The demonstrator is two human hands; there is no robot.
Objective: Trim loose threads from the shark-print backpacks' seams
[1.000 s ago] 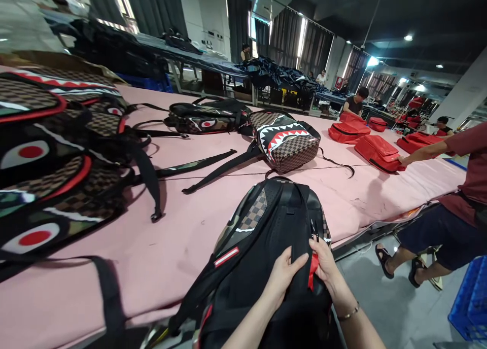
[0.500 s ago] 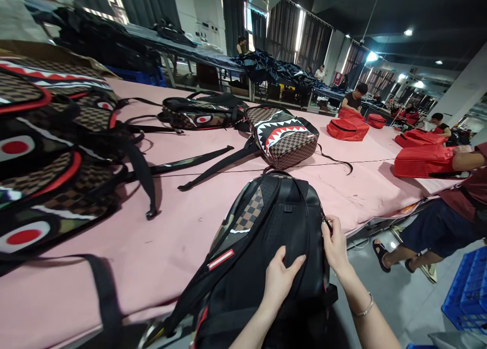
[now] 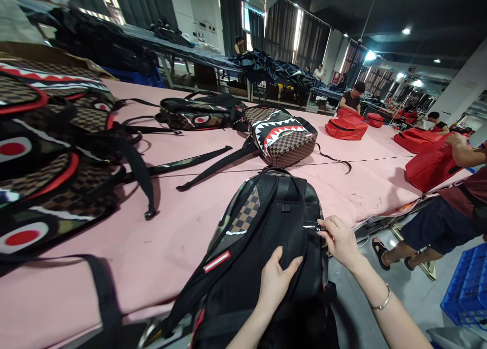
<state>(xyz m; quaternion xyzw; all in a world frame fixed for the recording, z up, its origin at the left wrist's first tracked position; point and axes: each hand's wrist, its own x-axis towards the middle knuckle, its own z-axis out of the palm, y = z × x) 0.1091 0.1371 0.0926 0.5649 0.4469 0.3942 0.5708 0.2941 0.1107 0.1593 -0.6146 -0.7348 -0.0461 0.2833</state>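
Observation:
A black backpack [image 3: 274, 222] with checkered and camouflage panels lies back-side up at the near edge of the pink table [image 3: 182, 232]. My left hand [image 3: 276, 283] presses on its black back panel, thumb and fingers pinching the fabric. My right hand [image 3: 340, 240] is at the bag's right side, fingers closed on a small metal tool [image 3: 314, 227] whose tip points left against the bag's edge. A bracelet sits on my right wrist.
A shark-mouth checkered backpack [image 3: 283, 138] and another bag [image 3: 201, 113] lie farther back; a pile of similar bags [image 3: 49, 151] fills the left. Red bags [image 3: 346, 127] lie at the far right. A person [image 3: 452, 207] at the right lifts a red bag [image 3: 429, 166]. A blue crate [image 3: 466, 288] stands on the floor.
My right hand let go of the red tag, moved up the bag's right side and now points the small tool at its edge. The person at the right picked up a red bag.

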